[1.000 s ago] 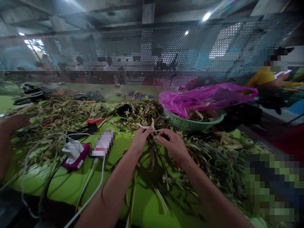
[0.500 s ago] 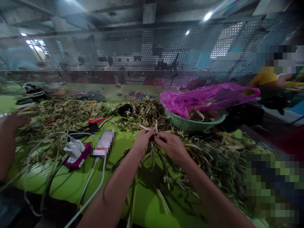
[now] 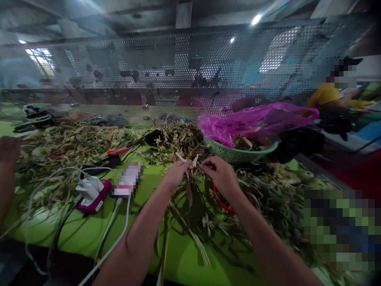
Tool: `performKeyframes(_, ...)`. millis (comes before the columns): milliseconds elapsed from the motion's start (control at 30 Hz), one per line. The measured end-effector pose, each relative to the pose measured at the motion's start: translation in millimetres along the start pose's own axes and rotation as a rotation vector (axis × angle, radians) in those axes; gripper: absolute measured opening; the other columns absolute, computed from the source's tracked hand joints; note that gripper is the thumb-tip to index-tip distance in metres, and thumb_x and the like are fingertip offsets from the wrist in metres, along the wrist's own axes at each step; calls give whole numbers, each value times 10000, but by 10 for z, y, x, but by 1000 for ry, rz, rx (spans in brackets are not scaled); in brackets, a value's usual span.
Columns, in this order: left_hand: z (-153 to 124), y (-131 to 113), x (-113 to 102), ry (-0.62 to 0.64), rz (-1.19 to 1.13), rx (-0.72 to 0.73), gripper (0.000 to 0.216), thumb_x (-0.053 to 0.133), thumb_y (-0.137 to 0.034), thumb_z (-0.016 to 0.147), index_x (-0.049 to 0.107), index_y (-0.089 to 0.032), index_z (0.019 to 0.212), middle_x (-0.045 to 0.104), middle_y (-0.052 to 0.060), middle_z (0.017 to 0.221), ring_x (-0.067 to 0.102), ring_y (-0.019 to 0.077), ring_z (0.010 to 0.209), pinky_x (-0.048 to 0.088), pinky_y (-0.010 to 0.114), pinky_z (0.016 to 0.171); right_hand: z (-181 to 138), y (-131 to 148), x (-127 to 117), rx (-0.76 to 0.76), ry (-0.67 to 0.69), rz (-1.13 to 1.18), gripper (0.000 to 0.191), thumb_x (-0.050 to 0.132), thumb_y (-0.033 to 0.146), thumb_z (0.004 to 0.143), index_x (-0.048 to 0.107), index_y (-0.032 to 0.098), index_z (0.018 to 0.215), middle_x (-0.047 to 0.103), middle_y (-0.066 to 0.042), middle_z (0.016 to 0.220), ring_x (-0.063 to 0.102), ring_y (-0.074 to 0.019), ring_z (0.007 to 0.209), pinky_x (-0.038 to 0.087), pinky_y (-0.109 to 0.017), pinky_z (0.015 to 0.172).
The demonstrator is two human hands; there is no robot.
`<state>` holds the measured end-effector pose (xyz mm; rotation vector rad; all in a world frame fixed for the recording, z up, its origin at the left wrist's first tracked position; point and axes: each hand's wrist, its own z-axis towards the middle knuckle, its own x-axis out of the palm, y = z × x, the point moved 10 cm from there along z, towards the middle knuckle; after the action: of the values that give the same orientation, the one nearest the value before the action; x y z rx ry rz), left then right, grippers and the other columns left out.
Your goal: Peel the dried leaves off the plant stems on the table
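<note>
My left hand is closed on a pale dried plant strip, pinched near the fingertips above the green table. Just to the right, my right hand has its thumb and forefinger pressed together by the strip's end; what they pinch is too small to make out. A brownish dried leaf hangs below my left fingers. Under my right wrist a red loop shows in part. Long dry stalks lie between my forearms.
Heaps of dried plants cover the table's back and right. Behind my hands stands a green basket with a purple plastic bag. To the left are a phone, a purple power strip with cables, a red cutter and another person's arm.
My right fingertips have drawn away to the right from my left hand. The red loop now shows below my right wrist, where a yellow one showed before. The other person's arm has shifted left.
</note>
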<state>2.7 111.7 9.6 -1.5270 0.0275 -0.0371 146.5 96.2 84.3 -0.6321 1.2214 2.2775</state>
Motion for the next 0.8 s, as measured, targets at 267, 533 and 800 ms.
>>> performKeyframes(267,-12,-81,45,58,8,69,290,537,-429,787,663,-173,838,653,39,866,529,178,837,400,286,811,-31,-246,263,233,181,334,257,599,429,740,655,178,723,617,-4,665,538,-163,655,402,-289,662)
performKeyframes(533,-152,-192,337,221,-66,46,250,583,-405,759,690,-188,823,651,15,803,523,166,782,399,264,769,-31,-367,226,297,39,627,277,710,424,640,643,170,727,596,4,681,516,-145,664,420,-279,674)
performKeyframes(800,-210,-194,430,307,5,10,273,578,-389,758,671,-149,850,637,14,780,510,156,733,406,262,737,-26,-432,118,293,-58,551,224,677,384,665,623,169,695,587,9,663,507,-142,648,409,-284,671)
